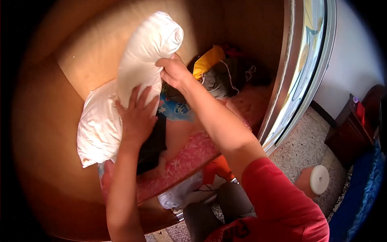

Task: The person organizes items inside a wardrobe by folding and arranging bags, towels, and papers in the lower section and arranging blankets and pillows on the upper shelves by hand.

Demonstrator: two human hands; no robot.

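Note:
A rolled white pillow (pixel 139 50) stands upright inside the wooden cabinet, leaning towards its back wall. My right hand (pixel 174 71) grips the pillow's right edge, the thumb pressing into the fabric below the rolled end. Lower down, my left hand (pixel 138 117) lies against the same pillow with its fingers spread. A second white pillow, creased and bulging (pixel 98 125), is to the left of my left hand, against the cabinet wall. Under my hands, a pink patterned cloth (pixel 181 161) covers the shelf, with a blue printed cloth (pixel 177 109) and a black cloth (pixel 153 145) on it.
Deeper in the cabinet are a yellow cloth (pixel 209 60) and a grey drawstring bag (pixel 217 84). A patterned sliding door (pixel 300 76) bounds the right side. Below the shelf hangs a whitish plastic bag (pixel 179 193). A pink stool with a white top (pixel 319 180) stands on the floor.

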